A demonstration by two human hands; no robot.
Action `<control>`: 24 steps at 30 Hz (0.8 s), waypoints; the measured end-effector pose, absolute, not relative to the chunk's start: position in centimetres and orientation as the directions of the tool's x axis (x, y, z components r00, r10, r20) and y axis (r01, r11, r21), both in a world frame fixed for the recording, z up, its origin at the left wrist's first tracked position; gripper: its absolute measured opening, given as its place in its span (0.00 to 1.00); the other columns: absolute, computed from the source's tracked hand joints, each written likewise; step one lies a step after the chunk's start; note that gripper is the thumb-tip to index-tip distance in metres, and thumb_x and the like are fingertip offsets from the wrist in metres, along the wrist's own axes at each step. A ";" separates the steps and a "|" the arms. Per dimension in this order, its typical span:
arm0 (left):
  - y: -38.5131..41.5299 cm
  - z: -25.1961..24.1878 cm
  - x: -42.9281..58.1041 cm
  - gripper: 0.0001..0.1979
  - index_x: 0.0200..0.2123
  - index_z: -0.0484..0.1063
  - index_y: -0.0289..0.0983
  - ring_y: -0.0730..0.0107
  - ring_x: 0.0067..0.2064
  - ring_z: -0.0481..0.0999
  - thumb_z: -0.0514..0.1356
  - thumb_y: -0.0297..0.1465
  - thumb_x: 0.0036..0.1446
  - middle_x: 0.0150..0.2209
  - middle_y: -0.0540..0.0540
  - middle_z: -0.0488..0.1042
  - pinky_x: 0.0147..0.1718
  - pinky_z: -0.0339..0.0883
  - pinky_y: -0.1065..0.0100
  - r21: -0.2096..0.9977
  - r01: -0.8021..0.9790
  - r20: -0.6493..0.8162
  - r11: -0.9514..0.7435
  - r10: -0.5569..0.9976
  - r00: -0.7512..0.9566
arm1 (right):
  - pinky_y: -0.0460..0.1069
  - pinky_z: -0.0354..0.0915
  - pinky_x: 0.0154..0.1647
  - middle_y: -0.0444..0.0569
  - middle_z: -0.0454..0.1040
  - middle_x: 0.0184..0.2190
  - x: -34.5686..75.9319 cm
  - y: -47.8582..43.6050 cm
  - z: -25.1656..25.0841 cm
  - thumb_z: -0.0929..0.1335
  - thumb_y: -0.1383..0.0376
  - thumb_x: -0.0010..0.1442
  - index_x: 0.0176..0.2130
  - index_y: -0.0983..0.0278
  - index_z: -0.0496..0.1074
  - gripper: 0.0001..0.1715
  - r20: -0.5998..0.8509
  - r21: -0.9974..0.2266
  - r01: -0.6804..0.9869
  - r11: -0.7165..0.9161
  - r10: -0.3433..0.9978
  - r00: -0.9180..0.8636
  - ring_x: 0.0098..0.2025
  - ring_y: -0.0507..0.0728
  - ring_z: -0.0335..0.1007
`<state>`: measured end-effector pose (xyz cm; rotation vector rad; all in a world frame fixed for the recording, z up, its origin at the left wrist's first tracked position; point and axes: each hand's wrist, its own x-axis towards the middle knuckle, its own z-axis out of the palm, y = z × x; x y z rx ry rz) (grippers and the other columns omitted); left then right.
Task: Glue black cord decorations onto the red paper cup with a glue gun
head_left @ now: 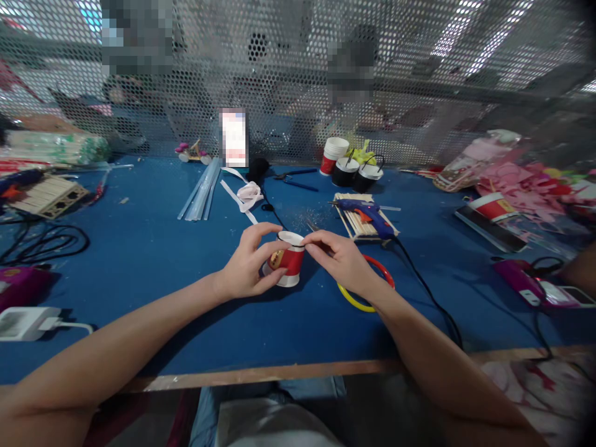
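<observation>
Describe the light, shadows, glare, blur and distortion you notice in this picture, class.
Head view: bright streaks show through the metal mesh at upper right; head view: a soft shadow lies on the table beside the left forearm; head view: the upright screen is broken into square blocks; head view: the far right edge darkens and softens, while the cup looks clearer.

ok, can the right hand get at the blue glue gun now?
Likely yes: the glue gun lies just beyond the right hand, nothing visible between; though that hand is occupied at the rim of the red-and-white paper cup.
</observation>
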<state>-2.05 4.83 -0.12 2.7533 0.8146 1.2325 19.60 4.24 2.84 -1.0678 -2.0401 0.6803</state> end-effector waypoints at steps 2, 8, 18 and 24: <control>4.9 -0.1 -2.1 0.21 0.50 0.59 0.40 0.53 0.53 0.62 0.58 0.32 0.51 0.52 0.37 0.59 0.49 0.60 0.50 0.212 0.453 0.690 -0.866 0.461 0.558 | 0.48 0.63 0.36 0.45 0.73 0.34 19.6 4.2 2.8 0.62 0.66 0.60 0.37 0.60 0.70 0.08 0.359 -0.718 0.462 0.521 0.845 -0.395 0.35 0.53 0.68; 4.9 0.0 -2.0 0.21 0.49 0.60 0.38 0.54 0.53 0.62 0.59 0.31 0.50 0.51 0.36 0.59 0.50 0.60 0.51 0.211 0.446 0.696 -0.870 0.454 0.556 | 0.47 0.62 0.37 0.45 0.72 0.34 19.6 4.2 2.8 0.62 0.66 0.60 0.38 0.60 0.70 0.08 0.348 -0.725 0.461 0.512 0.850 -0.395 0.35 0.52 0.68; 4.9 -0.3 -2.1 0.24 0.50 0.57 0.39 0.54 0.54 0.62 0.60 0.31 0.50 0.51 0.36 0.60 0.50 0.61 0.51 0.248 0.423 0.704 -0.871 0.462 0.539 | 0.47 0.62 0.37 0.45 0.72 0.34 19.6 4.1 2.8 0.62 0.66 0.61 0.38 0.61 0.70 0.08 0.349 -0.727 0.455 0.515 0.847 -0.401 0.36 0.52 0.67; 5.1 -0.7 -2.0 0.28 0.50 0.55 0.37 0.52 0.54 0.62 0.62 0.34 0.48 0.51 0.35 0.62 0.50 0.60 0.49 0.295 0.454 0.719 -0.840 0.509 0.473 | 0.47 0.62 0.37 0.45 0.72 0.34 19.7 4.3 2.6 0.62 0.66 0.61 0.38 0.61 0.70 0.08 0.363 -0.712 0.467 0.524 0.845 -0.394 0.35 0.51 0.67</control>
